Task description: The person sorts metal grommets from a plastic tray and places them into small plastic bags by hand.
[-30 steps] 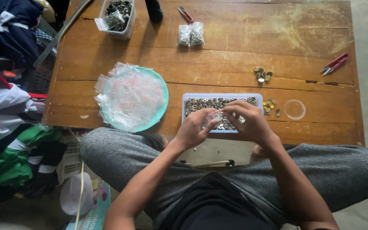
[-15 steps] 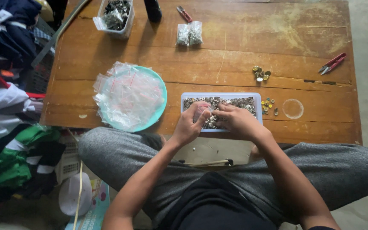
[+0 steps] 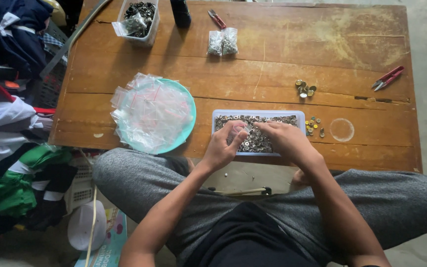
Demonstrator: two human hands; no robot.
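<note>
Head view: a wooden table (image 3: 282,59) is filling the upper frame, its near edge lying just above the seated person's grey-clad knees. The far right half of the tabletop is lying bare and worn, giving open room around the red snips (image 3: 387,78) near the right edge. A grey floor is showing to the right of the table, and a pile of folded clothes (image 3: 11,123) is crowding its left side.

On the left half of the table, a teal plate (image 3: 186,118) is carrying a heap of small clear bags (image 3: 149,111) that is hanging over the plate's left rim. At the far edge, a clear box (image 3: 139,17) of dark parts is standing beside a dark bottle (image 3: 180,12), red pliers (image 3: 217,19) and two filled packets (image 3: 222,42).

A white tray (image 3: 300,116) of small metal fasteners is sitting close to the near edge, in front of the person. Both hands are working over it. The left hand (image 3: 223,146) is curling inward, thumb and fingers pinching a small clear bag (image 3: 245,128) above the tray. The right hand (image 3: 285,141) is meeting it, fingertips pressed together at the bag's mouth.

To the tray's right, loose coloured studs (image 3: 314,126) are lying just beside it, with a clear ring (image 3: 342,129) near them and a cluster of brass caps (image 3: 305,89) farther back.
</note>
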